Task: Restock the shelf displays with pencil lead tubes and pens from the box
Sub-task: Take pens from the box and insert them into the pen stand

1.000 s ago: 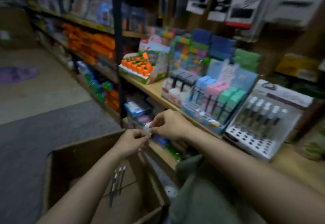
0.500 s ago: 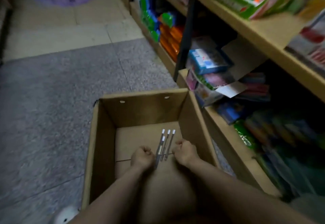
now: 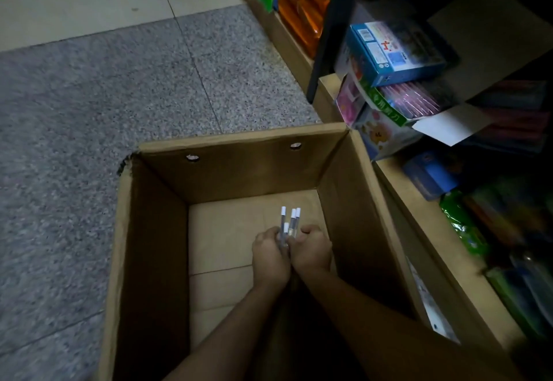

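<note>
Low in the middle of the frame, both hands reach deep into the brown box (image 3: 155, 231). The left hand (image 3: 269, 256) and right hand (image 3: 312, 253) press side by side, fingers curled around a small bunch of pens (image 3: 288, 223) — white caps poking up.

This is a stationery shop aisle. Wooden shelves (image 3: 419, 216) along the right edge of the speckled grey floor (image 3: 89, 111) carry stacked retail goods: a blue boxed item (image 3: 395, 51), pink packs (image 3: 410, 101) and orange packages (image 3: 302, 7). An open cardboard box (image 3: 149, 246) stands on the floor against the lowest shelf's edge.
</note>
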The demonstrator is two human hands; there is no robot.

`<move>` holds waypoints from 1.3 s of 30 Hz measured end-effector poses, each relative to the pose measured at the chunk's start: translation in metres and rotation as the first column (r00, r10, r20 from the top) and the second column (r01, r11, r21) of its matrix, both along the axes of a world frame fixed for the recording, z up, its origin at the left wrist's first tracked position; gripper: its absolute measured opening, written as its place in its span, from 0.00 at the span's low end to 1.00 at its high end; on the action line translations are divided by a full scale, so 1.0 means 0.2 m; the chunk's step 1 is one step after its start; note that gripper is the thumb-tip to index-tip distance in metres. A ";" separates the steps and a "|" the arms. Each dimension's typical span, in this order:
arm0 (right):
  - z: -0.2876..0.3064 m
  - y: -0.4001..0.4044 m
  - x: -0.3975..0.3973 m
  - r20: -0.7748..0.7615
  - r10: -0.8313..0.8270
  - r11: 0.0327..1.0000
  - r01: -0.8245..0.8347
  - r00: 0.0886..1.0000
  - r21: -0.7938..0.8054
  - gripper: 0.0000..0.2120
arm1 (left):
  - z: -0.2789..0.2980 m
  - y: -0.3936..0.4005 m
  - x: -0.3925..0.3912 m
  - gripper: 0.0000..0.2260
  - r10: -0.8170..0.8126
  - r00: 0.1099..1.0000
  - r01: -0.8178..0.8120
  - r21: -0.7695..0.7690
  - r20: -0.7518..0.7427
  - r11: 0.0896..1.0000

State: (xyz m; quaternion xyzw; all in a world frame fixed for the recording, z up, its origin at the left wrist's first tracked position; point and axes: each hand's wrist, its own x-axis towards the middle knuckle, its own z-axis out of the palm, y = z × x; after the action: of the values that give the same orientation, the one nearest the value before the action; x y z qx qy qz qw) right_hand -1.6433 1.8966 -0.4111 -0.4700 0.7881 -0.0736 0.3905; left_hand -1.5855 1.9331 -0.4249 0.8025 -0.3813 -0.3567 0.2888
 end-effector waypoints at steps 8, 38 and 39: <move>-0.03 0.05 -0.05 0.210 -0.109 0.994 0.105 0.972 0.031 0.08 | -0.01 0.00 0.00 0.08 0.027 0.976 -0.013 0.064 -0.216 0.998; 2.24 0.82 -1.29 0.130 0.149 0.380 0.065 0.980 -0.923 0.33 | 2.25 0.41 -0.93 0.08 -0.710 0.412 0.309 -0.646 -0.571 0.698; 2.26 0.85 -1.37 0.155 0.150 0.400 0.083 0.977 -0.913 0.34 | 2.27 0.43 -1.00 0.08 -0.728 0.402 0.339 -0.648 -0.555 0.682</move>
State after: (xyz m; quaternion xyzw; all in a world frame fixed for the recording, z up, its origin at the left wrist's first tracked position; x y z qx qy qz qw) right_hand -1.9170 2.0665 0.0415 -0.6117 0.5628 -0.5347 0.1520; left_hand -1.7852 2.0192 0.0297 0.3018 -0.5269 -0.6476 0.4604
